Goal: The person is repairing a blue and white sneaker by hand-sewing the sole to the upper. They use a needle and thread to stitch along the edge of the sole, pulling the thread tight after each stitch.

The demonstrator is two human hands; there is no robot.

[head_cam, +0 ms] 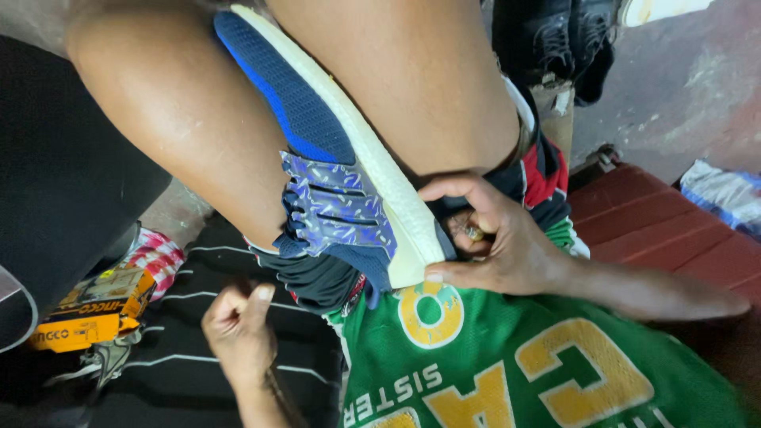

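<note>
A blue knit sneaker [305, 111] with a thick white sole [372, 158] is wedged between my two bare thighs, its patterned blue-grey end [337, 210] pointing down toward me. My right hand [499, 242] grips the near end of the sole, with the thumb below and the forefinger above. A small object shows inside its curled fingers, too hidden to identify. My left hand [238, 329] hangs lower left over a black striped cloth [182, 372]. Its fingers are curled into a fist with the thumb up, apart from the shoe. I see nothing in it.
A green jersey with yellow letters [515, 364] covers my lap. A yellow-and-black box [95, 313] and a red-white cloth [158, 254] lie at the left. A red wooden surface [658, 226] is at the right, and dark shoes [555, 40] sit at the top right.
</note>
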